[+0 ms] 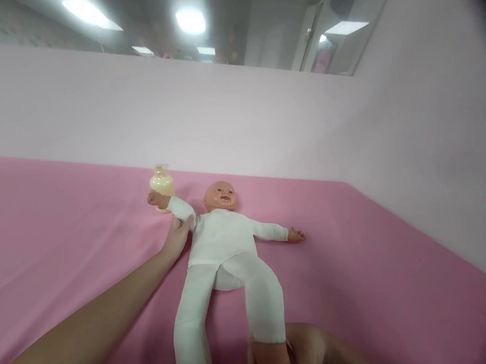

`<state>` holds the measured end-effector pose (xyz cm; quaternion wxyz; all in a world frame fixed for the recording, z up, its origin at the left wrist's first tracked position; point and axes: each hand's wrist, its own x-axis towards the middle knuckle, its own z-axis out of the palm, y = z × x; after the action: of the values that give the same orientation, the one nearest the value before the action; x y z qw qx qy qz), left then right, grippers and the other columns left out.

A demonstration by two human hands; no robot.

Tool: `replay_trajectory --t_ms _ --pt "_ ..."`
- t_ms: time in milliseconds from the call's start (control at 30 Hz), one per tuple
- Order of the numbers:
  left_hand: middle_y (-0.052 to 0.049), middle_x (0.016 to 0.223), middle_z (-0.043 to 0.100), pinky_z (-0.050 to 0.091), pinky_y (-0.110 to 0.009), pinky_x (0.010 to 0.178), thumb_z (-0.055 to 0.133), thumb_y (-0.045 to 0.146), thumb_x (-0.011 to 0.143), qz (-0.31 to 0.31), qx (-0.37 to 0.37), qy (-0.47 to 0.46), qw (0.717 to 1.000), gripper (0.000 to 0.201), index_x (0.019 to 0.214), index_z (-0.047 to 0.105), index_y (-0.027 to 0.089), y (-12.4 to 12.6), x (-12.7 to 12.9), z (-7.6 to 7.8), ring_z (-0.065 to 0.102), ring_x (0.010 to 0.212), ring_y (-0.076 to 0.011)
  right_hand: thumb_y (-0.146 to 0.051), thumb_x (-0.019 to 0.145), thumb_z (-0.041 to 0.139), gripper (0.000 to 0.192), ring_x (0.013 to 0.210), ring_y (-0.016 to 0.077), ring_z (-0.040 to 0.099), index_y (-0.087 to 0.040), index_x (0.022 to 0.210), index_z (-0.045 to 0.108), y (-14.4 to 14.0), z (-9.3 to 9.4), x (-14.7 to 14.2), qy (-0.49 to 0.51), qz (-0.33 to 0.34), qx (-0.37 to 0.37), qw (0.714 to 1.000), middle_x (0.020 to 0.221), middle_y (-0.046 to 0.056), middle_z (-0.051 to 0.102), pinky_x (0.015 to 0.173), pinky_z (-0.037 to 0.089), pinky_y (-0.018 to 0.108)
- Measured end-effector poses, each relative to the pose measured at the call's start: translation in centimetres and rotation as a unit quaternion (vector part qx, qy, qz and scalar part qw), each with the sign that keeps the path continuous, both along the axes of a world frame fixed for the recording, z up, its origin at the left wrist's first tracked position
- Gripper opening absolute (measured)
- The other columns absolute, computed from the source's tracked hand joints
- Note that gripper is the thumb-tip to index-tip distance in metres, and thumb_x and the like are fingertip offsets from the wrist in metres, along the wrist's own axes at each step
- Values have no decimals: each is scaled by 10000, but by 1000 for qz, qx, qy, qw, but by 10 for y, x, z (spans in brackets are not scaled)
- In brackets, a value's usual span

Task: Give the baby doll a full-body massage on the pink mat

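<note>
On pink sheet: left hand (177, 235) grips doll (222, 244) sleeve; right hand (305, 355), half cropped, holds leg.

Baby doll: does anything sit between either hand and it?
Nothing visible does. The left hand already touches the baby doll at its sleeve, and the right hand grips its lower leg. The cream bottle stands behind the doll's fist.

Pink-sheeted bed (378, 272) with doll (224, 244), bottle (162, 182)

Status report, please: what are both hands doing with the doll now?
Left hand grips doll at its upper sleeve. Right hand holds one doll foot. Doll lies face up on pink sheet. Cream bottle behind its fist.
</note>
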<state>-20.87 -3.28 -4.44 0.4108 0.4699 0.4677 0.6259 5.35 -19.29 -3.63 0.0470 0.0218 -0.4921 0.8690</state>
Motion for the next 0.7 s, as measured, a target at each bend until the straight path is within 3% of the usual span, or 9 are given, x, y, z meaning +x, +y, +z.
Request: replay_trajectory --t_ms 167,300,400,467,700 --pt "-105 1187 652 433 -424 1009 599 389 830 -37 63 101 992 418 1186 561 173 -10 4 7 582 1148 -266 -565 594 805 582 683 155 608 -87 882 638 -12 6 -3 38 -189 -87 977 754 68 647 644 444 251" --pt "-76 1309 595 345 -439 1124 503 171 813 -107 186 228 950 388 1176 631 210 -14 4 9 484 1288 -240 -707 777 558 610 608 138 565 -103 830 616 -9 -1 -6 27 -280 -87 956 670 52 612 650 409 275" --pt "-63 1299 598 336 -441 1141 402 44 746 -111 233 274 926 528 1178 647 222 -14 3 8 471 1303 -211 -830 819 261 746 453 104 427 -156 716 564 2 -9 -9 59 -292 -98 950 507 -13 512 617 387 288" --pt "-70 1286 604 357 -442 1129 379 13 715 -104 240 287 922 580 1190 642 217 -14 2 8 487 1285 -208 -878 780 161 798 404 102 366 -180 657 529 9 -14 -11 76 -279 -97 952 440 -32 462 603 382 302" --pt "-66 1286 605 378 -437 1112 375 4 705 -101 234 302 919 593 1188 640 222 -14 1 8 507 1262 -213 -902 744 82 851 375 117 353 -194 633 541 14 -24 -12 59 -272 -105 955 391 -37 432 597 390 319"
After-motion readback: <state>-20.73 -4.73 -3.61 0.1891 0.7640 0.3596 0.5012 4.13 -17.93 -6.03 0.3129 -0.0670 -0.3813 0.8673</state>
